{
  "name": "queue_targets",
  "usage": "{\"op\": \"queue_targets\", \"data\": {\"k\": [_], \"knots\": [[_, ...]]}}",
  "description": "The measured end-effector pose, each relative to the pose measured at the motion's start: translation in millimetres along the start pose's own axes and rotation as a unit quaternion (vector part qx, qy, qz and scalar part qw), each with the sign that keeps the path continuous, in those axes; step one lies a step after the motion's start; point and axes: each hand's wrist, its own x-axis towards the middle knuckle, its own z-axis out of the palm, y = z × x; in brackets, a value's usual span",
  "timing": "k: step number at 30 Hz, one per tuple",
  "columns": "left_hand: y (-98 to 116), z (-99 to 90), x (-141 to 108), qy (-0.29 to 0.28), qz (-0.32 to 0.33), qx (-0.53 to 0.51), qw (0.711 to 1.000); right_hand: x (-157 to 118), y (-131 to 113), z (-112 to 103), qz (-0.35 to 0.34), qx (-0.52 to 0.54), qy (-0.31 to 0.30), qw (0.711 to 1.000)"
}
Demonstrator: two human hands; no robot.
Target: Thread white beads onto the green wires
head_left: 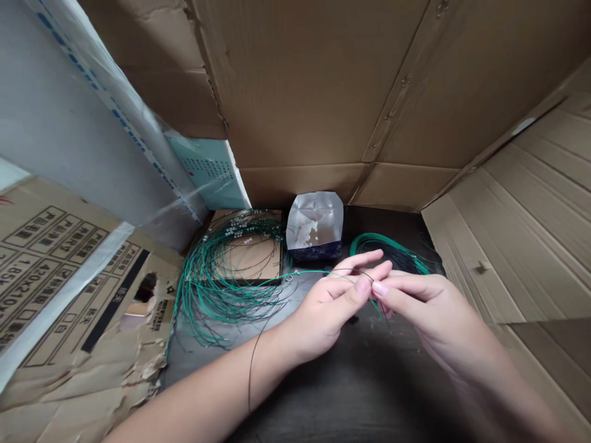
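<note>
My left hand (330,307) and my right hand (410,295) meet at the centre right, fingertips almost touching. Thumb and fingers of my left hand pinch a thin green line (314,271) that runs out to the left, with a small ring (289,279) close to it. Between the fingertips of my right hand is a thin dark line (357,271). Loose ends hang below the fingers. Another dark strand (252,369) crosses my left forearm. Beyond the hands stands an open bag (315,224) with small white pieces in it.
A large coil of green and dark lines (198,295) lies at the left, partly on a cardboard piece (249,255). A second bundle (388,246) lies behind my right hand. Cardboard walls (314,80) surround the dark table (351,394). A light-green booklet (210,172) leans at the back left.
</note>
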Motion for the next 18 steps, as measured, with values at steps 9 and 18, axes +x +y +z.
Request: {"op": "queue_targets", "data": {"k": [9,18], "knots": [[4,-0.6,0,0.018,-0.004,-0.003,1.000,0,3,4,0.010,0.008,-0.029,0.999],[4,-23.6,6,0.113,-0.075,0.019,0.991,-20,7,-42,-0.038,-0.085,0.062,0.994]]}}
